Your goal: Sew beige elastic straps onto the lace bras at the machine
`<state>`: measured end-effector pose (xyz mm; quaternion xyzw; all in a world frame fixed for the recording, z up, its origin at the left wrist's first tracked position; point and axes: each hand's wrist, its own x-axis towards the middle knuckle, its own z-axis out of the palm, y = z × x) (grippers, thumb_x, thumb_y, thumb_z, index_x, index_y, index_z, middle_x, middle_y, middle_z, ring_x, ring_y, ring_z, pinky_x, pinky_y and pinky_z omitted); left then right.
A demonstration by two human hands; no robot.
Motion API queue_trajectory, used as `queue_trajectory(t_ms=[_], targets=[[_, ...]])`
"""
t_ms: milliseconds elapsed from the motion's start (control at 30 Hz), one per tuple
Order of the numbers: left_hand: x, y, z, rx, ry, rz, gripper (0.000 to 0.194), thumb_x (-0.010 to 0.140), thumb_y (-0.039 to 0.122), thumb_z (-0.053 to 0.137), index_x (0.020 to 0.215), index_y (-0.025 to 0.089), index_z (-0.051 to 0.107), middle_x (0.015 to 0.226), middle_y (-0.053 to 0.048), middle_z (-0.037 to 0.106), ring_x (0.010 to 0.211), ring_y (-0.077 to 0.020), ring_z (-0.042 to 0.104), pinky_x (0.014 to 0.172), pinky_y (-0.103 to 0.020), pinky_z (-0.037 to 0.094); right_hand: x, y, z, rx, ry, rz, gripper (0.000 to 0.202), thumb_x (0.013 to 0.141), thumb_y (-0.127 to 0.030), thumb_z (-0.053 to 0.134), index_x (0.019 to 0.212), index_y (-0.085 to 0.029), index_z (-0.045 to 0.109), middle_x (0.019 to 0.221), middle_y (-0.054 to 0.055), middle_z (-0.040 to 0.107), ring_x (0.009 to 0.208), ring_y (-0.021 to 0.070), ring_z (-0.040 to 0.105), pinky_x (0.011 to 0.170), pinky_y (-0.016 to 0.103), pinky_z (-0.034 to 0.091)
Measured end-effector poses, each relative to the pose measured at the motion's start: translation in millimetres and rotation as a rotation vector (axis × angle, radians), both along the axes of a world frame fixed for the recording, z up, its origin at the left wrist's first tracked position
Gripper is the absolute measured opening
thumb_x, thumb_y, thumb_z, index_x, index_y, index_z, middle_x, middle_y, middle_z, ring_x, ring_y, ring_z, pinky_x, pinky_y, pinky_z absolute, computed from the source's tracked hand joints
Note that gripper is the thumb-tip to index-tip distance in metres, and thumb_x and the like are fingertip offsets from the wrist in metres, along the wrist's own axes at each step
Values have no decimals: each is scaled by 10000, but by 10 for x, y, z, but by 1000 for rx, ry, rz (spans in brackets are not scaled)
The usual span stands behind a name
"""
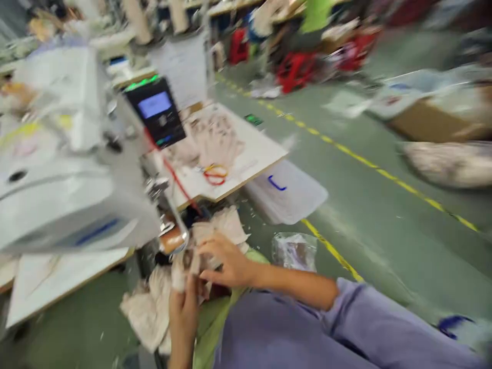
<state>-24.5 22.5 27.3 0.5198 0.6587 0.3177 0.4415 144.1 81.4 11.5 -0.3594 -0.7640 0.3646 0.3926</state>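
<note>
My left hand [186,307] is raised below the sewing machine's end, its fingers closed on a small piece of beige fabric [195,262]. Something white covers one of its fingertips. From the right, my right hand [226,260] reaches to the same fabric with bent fingers, thumb below and fingers above; blur hides the exact grip. Both hands are close to the metal sewing arm [180,225] of the large white sewing machine [73,200]. More beige fabric pieces [151,307] hang below and left of my hands, and others [225,225] lie just behind them.
A white table [261,148] holds a pile of beige pieces [215,136] and scissors with red and yellow handles [215,174]. A control panel [156,110] stands beside it. Below are a translucent plastic bin [288,195] and a clear plastic bag [295,251]. Yellow lines [357,160] mark the floor.
</note>
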Motion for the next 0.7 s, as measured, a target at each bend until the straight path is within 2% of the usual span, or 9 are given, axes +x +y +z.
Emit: queue_trajectory(t_ms=[33,67,133,200,267,367,433,600,700], targets=[[-84,-99,29,-53,-29,7,458,914,579,514,673,195,578,570,16,545,565,-152,525,551,-261,409,-21,55,-56,28,13,108,449,856,-492,653,1161,-167,596,1225,149,633,1152,275,558,993,434,441],[-135,-152,51,-96,-73,-5,456,898,583,533,660,195,552,542,34,495,523,-129,459,524,-250,368,-35,99,-81,10,-12,255,392,895,-473,611,1149,-174,597,1146,119,664,1058,235,595,928,378,463],[-187,-162,79,-148,-165,-30,434,876,572,571,677,188,533,560,50,460,518,-101,382,518,-233,327,-42,148,-59,-41,-101,456,273,936,-416,561,1083,-190,606,964,51,685,841,166,612,750,285,457],[-217,-124,101,-180,-229,-30,422,871,554,593,685,180,533,588,49,463,543,-93,368,536,-224,318,-31,159,4,-75,-192,515,180,925,-352,574,1008,-195,609,810,-5,648,678,124,556,625,244,391],[-240,-91,126,-185,-254,-13,414,870,535,610,680,170,556,604,40,479,571,-95,385,554,-220,320,-8,151,54,-87,-223,417,123,884,-296,608,952,-194,602,735,-32,605,611,106,508,580,231,347],[-256,-68,146,-166,-285,47,382,882,508,618,750,151,644,662,13,565,589,-92,406,566,-213,330,49,129,73,-130,-196,80,45,876,-240,598,877,-195,590,646,-53,543,543,95,450,550,224,333],[-247,-66,135,-168,-346,108,381,885,509,619,821,139,687,676,1,603,562,-82,400,547,-209,333,78,102,65,-111,-187,-54,60,907,-225,570,864,-199,604,642,-44,562,549,102,467,569,232,357],[-229,-88,64,-141,-485,320,362,823,473,710,913,124,693,758,-29,688,549,-77,467,555,-213,403,-103,39,-2,183,-119,64,110,961,-206,552,943,-211,660,829,11,724,785,148,635,738,298,413],[-69,-1,89,-142,-355,371,362,805,463,734,949,132,703,788,-39,693,642,-132,584,594,-241,477,-235,-15,72,254,-124,47,103,951,-197,563,972,-198,664,890,23,742,823,150,659,731,299,445]])
